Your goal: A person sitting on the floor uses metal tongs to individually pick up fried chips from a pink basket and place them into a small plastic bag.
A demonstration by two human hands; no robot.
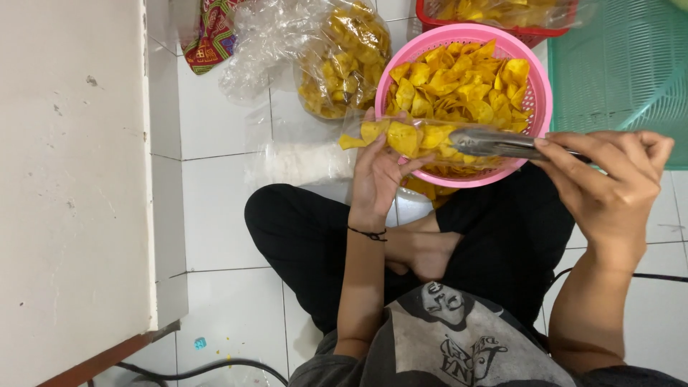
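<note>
Left hand (378, 172): forearm raised straight from lap, black cord at wrist, fingers curled closed around small clear bag (416, 140).

Right hand (609, 183): arm bent in from right, fingers pinched shut on metal tongs (502, 143), tips pushed into bag mouth.

Bag: held level over near rim of pink basket (541, 93), partly filled with yellow chips (401, 136), thin, curled, folded.

Basket heaped with same chips, on white tile floor (215, 215).

Beyond: larger clear chip bag (344, 57), red basket (545, 32), green tray (623, 72).

Green mesh basket (623, 64), red basket (534, 32), black cable (208, 369).
</note>
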